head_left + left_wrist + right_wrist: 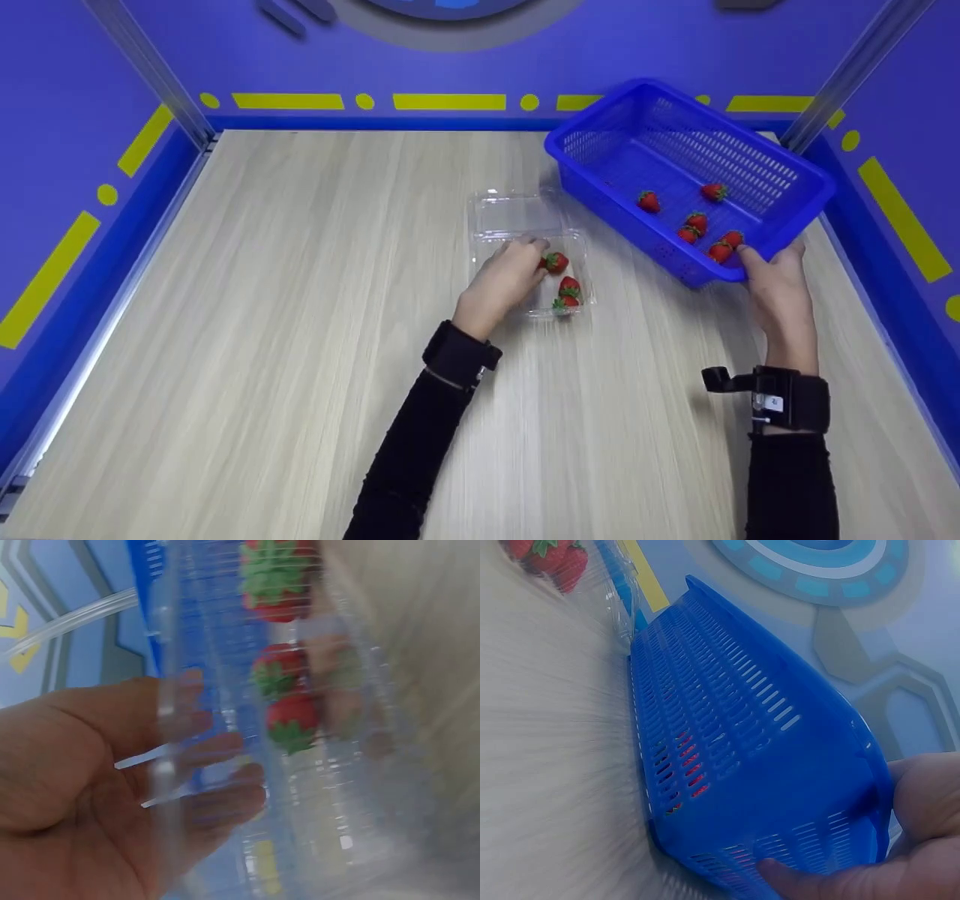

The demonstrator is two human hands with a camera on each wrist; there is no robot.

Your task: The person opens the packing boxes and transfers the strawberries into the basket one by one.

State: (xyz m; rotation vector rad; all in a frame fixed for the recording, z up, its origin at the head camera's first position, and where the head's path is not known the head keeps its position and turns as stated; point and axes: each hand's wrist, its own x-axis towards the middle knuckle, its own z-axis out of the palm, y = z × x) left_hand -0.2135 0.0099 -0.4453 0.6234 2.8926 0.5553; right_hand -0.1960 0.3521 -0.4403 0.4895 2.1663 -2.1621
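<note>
My left hand (506, 274) reaches into a clear plastic clamshell box (517, 217) whose lid is folded back. Its fingers, loosely bent, show through the plastic wall in the left wrist view, with nothing between them. Right beside the fingertips lies a strawberry (556, 262); other strawberries (569, 287) sit along the box's right side. With my right hand (784, 289) I grip the near right corner of a blue plastic basket (637, 225), thumb at the rim. Several strawberries (696, 222) lie inside it, mostly toward that corner.
The pale wooden tabletop (300, 337) carries box and basket. Blue panels (450, 67) with yellow marks close off the back and both sides. The basket's far edge is near the back panel, and its left side stands close to the clamshell box.
</note>
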